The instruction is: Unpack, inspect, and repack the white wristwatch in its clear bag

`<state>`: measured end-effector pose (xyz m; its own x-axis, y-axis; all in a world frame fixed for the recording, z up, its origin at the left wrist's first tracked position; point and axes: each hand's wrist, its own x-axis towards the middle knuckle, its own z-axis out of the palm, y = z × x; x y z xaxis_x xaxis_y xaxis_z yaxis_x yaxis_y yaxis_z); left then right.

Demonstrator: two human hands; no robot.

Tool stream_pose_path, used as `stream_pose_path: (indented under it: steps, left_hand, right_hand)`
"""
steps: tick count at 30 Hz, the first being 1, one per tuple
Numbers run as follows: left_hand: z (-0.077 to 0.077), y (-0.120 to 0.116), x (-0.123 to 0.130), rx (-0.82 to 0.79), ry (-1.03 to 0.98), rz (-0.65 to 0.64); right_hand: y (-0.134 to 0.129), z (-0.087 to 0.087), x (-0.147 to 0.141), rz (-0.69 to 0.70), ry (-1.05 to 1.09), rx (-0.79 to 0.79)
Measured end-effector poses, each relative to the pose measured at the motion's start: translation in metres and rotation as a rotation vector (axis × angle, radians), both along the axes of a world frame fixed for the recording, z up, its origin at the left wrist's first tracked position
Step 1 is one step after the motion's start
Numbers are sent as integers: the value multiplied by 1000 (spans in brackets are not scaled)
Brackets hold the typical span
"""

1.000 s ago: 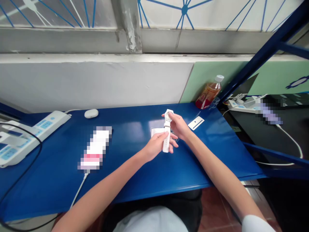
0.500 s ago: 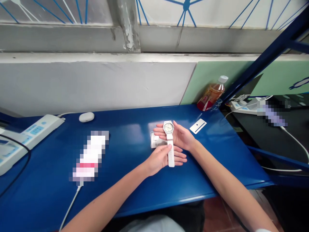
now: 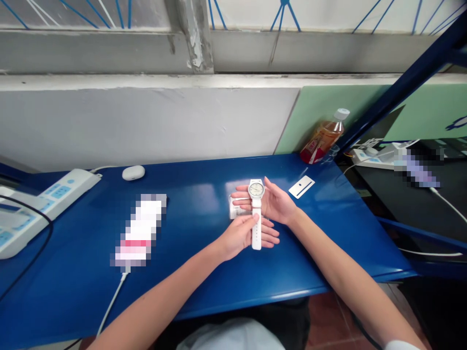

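A white wristwatch lies face up across both hands, its strap hanging toward the front edge of the blue desk. My left hand pinches the strap between the thumb and the fingers, which stretch out to the right beneath it. Under the watch face rests my right hand, palm up, with its fingers extended to the left and the thumb raised. Partly hidden behind the right fingers is a small clear packet with a white label on the desk.
A white card and a tilted drink bottle are at the right rear. On the left are a white earbud case, a blurred-out phone with a cable, and a power strip. A blue metal post slants at right.
The view has shifted slightly. Both hands keep nearly the same pose around the watch, with its strap now hanging a little straighter.
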<state>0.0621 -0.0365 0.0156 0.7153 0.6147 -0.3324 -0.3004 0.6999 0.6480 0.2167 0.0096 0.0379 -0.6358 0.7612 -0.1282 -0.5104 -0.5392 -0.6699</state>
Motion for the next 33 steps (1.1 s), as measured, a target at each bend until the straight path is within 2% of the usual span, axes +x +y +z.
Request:
stream_pose_path:
  steps: [14,20,23,28,31,33]
  left_hand:
    - [3,1,2,-41,37,52]
    - [2,2,-1,17,-35,88]
    - [3,0,-1,45,-15,118]
    - [3,-5,3,36,-4,142]
    - [1,-5,3,10,-39,123]
    - [1,-3,2,14,-46,104]
  right_hand:
    - [0,5,1,-39,-8,-27]
    - [2,6,7,-132,-15,-80]
    - [5,3,8,-224,2,-98]
    - [7,-7,4,-392,-74,-3]
    - [5,-8,1,-413,-99,30]
    - [2,-6,-1,-358,-108,37]
